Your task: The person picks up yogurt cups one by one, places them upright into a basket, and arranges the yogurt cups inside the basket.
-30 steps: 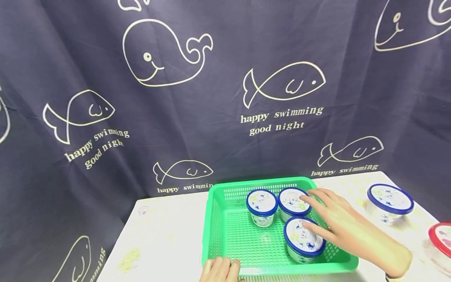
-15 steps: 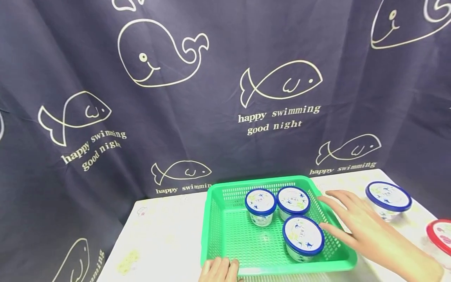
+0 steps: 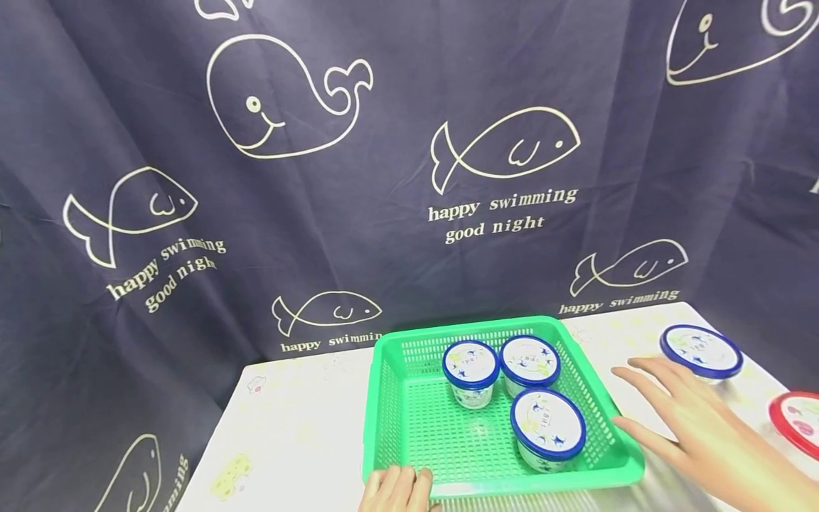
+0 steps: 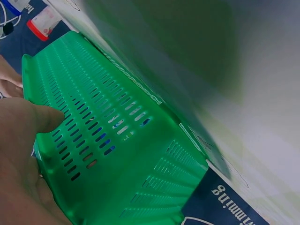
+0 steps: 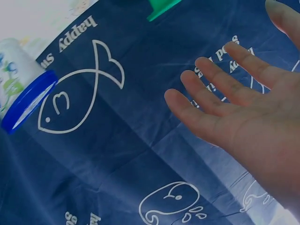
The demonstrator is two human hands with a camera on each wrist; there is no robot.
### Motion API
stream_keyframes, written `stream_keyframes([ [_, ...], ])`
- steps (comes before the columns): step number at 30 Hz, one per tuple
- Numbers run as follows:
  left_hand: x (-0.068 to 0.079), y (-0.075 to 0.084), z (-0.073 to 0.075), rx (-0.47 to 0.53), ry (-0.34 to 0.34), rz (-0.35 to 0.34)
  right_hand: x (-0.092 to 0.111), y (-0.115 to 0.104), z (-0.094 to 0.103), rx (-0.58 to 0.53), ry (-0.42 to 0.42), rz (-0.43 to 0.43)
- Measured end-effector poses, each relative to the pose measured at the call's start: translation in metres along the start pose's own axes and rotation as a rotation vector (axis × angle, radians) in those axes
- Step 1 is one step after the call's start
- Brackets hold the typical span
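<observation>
My left hand (image 3: 398,491) grips the near rim of a green plastic basket (image 3: 448,491). In the left wrist view its thumb (image 4: 49,118) presses the slotted outer wall and the other fingers go over the rim. Inside the basket stand three white tubs with blue lids: a left tub (image 3: 471,366), a back right tub (image 3: 530,361) and a front right tub (image 3: 548,425). My right hand (image 3: 710,427) hovers right of the basket, fingers spread, holding nothing. Just beyond it is another blue-lidded tub (image 3: 700,350), partly hidden by the hand.
A red-lidded tub (image 3: 800,421) stands at the right edge of the view. The white table (image 3: 301,434) carries faint printed patterns. Behind it hangs a dark blue curtain (image 3: 397,263) with white fish and whale drawings.
My right hand has moved right, from over the tubs in the basket to outside its right rim. The front right tub has turned slightly. The left hand keeps its hold on the rim.
</observation>
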State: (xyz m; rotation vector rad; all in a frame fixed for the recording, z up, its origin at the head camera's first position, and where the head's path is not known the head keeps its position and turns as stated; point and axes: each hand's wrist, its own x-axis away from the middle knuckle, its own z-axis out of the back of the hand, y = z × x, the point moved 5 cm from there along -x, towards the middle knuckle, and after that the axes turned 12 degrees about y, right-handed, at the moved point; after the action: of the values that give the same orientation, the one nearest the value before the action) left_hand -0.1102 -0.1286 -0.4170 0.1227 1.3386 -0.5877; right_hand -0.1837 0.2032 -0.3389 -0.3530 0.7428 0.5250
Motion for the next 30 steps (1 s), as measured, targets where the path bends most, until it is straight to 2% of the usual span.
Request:
stream_keyframes([
  [1,-0.003,0.000,0.001,-0.004,0.035,-0.015,0.002,0.001,0.001,0.000,-0.001,-0.006],
  [4,-0.006,0.000,0.002,-0.003,0.038,-0.015,0.009,0.007,0.004,0.012,-0.008,-0.025],
  [8,0.002,0.000,0.000,-0.006,-0.054,0.020,0.017,0.014,0.008,0.015,0.008,-0.029],
  [11,0.000,-0.001,0.001,-0.007,-0.091,0.032,0.023,0.018,0.010,-0.001,0.035,-0.023],
  [15,-0.002,-0.001,0.003,-0.005,-0.065,0.015,0.035,0.026,0.013,-0.009,0.067,-0.033],
  [17,0.005,-0.003,0.000,-0.008,-0.064,0.012,0.041,0.031,0.015,-0.011,0.081,-0.037],
  [21,0.016,-0.006,-0.004,-0.015,-0.121,0.036,0.046,0.039,0.018,-0.014,0.102,-0.030],
  [24,0.017,-0.008,-0.006,-0.019,-0.136,0.035,0.050,0.043,0.019,-0.011,0.110,-0.036],
  [30,0.016,-0.008,-0.006,-0.013,-0.076,0.003,0.061,0.055,0.023,0.020,0.136,-0.085],
])
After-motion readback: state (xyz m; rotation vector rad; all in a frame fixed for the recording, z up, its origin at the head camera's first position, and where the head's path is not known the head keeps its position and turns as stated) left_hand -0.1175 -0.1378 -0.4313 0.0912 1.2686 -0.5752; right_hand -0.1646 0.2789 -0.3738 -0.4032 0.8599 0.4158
